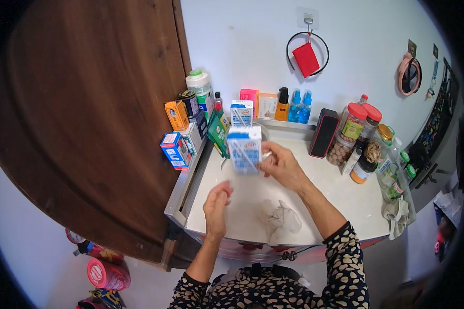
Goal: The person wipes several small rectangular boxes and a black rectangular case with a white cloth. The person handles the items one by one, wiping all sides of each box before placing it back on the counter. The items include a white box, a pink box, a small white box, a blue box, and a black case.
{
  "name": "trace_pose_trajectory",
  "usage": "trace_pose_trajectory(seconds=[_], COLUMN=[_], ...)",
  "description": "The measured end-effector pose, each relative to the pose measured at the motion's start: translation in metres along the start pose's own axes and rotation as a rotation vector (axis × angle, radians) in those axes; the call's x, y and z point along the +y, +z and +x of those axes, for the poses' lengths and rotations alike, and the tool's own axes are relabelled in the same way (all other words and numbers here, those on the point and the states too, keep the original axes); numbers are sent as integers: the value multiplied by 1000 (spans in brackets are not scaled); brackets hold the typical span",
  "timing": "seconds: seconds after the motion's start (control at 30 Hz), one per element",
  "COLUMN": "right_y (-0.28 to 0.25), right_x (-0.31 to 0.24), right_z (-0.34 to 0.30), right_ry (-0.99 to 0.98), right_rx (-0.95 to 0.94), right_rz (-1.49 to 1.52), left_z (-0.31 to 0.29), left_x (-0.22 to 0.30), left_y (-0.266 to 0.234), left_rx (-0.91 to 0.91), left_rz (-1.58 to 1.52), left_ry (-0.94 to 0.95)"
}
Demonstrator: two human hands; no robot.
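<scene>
Broadly, door: dark brown wood (pixel 87 113), filling the left side.
Desk: white top (pixel 294 188), wall behind, person at its near edge.
Right hand (pixel 281 164): thumb and fingers pinching the carton by its right edge.
Left hand (pixel 217 207): raised below and left of the carton, apart from it; fingers bent, cannot tell if tips meet.
Speaker (pixel 324 133): black with red edging, upright toward the back, right of the carton.
Crumpled white piece (pixel 281 219): near desk edge, between the forearms; tissue or thin plastic, cannot tell.
Carton (pixel 245 154): blue and white, held up over the desk, blurred; long axis near upright, top toward the wall, broad face to the person.
Second carton (pixel 241 112): similar, standing behind the first.
Straw (pixel 244 154): slanting across the held carton's face, upper left to lower right.
</scene>
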State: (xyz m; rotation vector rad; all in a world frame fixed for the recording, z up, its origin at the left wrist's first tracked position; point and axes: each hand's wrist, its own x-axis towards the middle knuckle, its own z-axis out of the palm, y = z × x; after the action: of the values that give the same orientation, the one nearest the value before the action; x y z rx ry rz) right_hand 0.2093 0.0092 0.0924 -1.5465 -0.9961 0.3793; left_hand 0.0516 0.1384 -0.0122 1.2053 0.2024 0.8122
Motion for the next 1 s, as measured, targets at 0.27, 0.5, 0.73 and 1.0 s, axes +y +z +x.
trace_pose_trajectory(seconds=[0.27, 0.5, 0.73, 1.0], right_y=[-13, -3, -2, -2], right_x=[58, 71, 72, 62], right_z=[89, 106, 108, 104], right_ry=[-93, -3, 26, -29], right_rx=[214, 220, 241, 235], right_rz=[-139, -203, -258, -568], left_z=[-12, -11, -12, -13], left_x=[-8, -10, -6, -2], left_y=[-3, -5, -3, -3], left_rx=[-4, -1, -51, -66], left_rz=[124, 126, 138, 155], left_ry=[-92, -95, -76, -101])
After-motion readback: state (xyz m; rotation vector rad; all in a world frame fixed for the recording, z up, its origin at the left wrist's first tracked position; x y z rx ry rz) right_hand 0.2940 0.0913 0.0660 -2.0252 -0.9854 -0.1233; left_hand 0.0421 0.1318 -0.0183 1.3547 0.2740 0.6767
